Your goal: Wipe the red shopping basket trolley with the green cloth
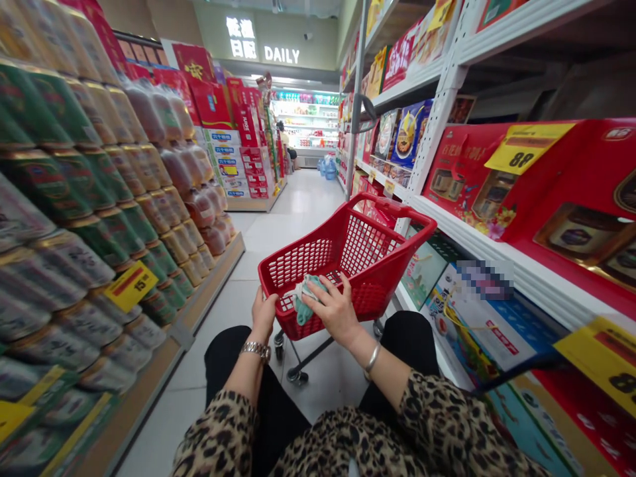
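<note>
A red plastic shopping cart stands in front of my knees, its basket open at the top and its handle at the far side. My left hand grips the left corner of the near rim, thumb on top. At the near end, my right hand holds a pale green and white cloth against the rim, with the fingers bent over it. Part of the cloth hangs outside the basket wall. My right palm is turned away, so the grip beneath it is hidden.
Stacked drink cans line the left side on a low platform. White shelves with red gift boxes stand close on the right. The tiled aisle leads past blue water bottles to a lit cooler.
</note>
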